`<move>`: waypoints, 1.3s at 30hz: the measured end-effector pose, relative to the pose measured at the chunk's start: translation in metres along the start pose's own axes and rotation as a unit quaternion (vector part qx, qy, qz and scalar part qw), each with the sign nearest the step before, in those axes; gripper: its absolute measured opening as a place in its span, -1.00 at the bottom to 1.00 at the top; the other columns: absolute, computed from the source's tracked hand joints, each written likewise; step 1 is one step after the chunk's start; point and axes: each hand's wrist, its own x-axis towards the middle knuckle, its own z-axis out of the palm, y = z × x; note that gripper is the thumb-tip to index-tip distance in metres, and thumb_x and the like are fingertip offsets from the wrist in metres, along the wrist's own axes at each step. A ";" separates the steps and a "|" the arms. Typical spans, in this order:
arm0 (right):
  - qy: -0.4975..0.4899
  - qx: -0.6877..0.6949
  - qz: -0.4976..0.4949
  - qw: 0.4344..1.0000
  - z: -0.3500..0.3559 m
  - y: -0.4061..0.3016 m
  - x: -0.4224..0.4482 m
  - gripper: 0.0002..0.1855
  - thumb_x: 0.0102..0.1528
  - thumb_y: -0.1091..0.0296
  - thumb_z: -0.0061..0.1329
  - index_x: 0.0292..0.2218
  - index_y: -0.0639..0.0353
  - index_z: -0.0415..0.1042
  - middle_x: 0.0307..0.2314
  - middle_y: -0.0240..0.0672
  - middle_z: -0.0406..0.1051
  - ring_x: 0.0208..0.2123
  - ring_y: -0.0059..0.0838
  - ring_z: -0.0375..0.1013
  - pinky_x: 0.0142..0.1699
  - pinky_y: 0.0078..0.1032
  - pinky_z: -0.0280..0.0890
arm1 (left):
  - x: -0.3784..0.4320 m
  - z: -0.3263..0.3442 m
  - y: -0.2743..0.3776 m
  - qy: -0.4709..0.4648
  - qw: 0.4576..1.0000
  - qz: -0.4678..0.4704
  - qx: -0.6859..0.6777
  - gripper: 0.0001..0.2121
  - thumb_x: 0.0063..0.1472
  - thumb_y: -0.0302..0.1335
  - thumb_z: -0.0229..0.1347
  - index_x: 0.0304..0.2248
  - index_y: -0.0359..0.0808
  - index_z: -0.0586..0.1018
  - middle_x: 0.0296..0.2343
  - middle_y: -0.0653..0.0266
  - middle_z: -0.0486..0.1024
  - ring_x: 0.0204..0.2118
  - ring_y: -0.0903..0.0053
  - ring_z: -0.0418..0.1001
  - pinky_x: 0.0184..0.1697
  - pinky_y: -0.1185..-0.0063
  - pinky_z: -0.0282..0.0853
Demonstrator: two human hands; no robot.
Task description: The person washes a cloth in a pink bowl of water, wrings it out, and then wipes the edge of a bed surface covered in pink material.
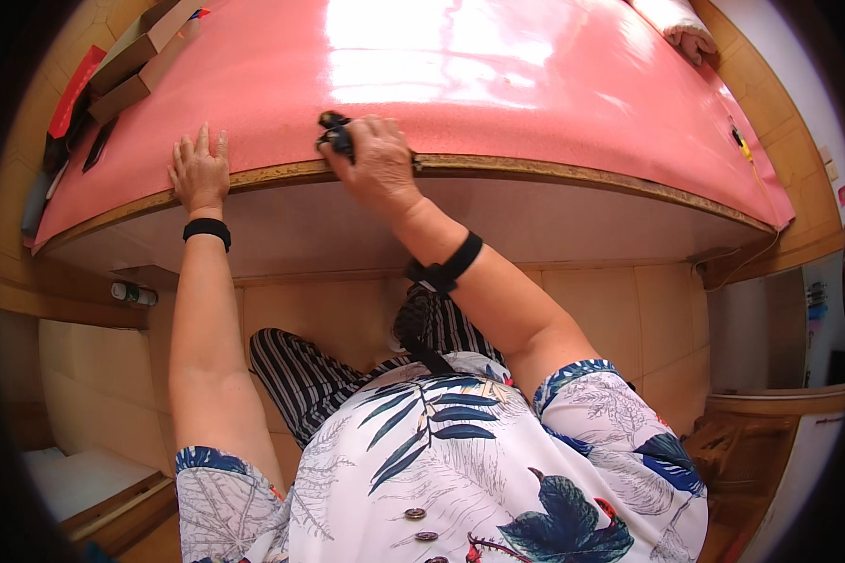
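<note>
My right hand (380, 158) is closed around a small black object (336, 135) with a brownish part at its far end. The hand covers much of it, so its kind cannot be told. It is at the front edge of a raised platform with a glossy pink sheet (274, 105) over it. To the left, my left hand (203, 165) lies palm down across the same edge, its fingers spread on the pink sheet and holding nothing. A worn wooden edging strip (507, 167) runs along the platform's front.
Cardboard boxes (134, 70) stand at the left, near a dark flat object (100, 144). A rolled textile (676, 28) lies at the far right. A yellow-and-black item (743, 148) with a thin cord is by the right edge. A can-like container (134, 293) shows below left.
</note>
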 end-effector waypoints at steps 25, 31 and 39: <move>0.158 -0.445 0.301 0.828 -0.373 0.324 -0.063 -0.42 0.01 -0.17 -0.15 -0.29 0.26 0.47 -0.34 -0.05 0.44 -0.21 -0.01 0.37 -0.11 -0.14 0.28 | 0.012 0.033 -0.021 0.005 0.999 0.040 0.025 -0.48 0.24 0.08 -0.32 0.11 0.08 0.24 0.08 0.20 0.17 0.16 0.27 0.05 0.14 0.19 -0.01; 0.148 -0.462 0.117 0.867 -0.255 0.227 -0.046 -0.55 0.03 -0.05 -0.09 -0.52 0.23 0.37 -0.53 -0.14 0.38 -0.42 -0.10 0.36 -0.28 -0.18 0.26 | 0.013 0.031 -0.026 0.013 0.999 0.032 0.021 -0.48 0.24 0.06 -0.31 0.11 0.04 0.24 0.07 0.19 0.18 0.16 0.26 0.05 0.14 0.17 -0.02; 0.032 -0.061 0.090 0.994 -0.077 0.077 -0.027 -0.61 0.06 0.01 -0.11 -0.43 0.22 0.37 -0.49 -0.21 0.35 -0.35 -0.22 0.33 -0.24 -0.24 0.20 | 0.025 0.063 -0.065 -0.067 0.986 0.049 -0.147 -0.42 0.25 0.01 -0.26 0.16 -0.11 0.13 0.14 0.07 0.06 0.20 0.19 -0.02 0.20 0.30 -0.09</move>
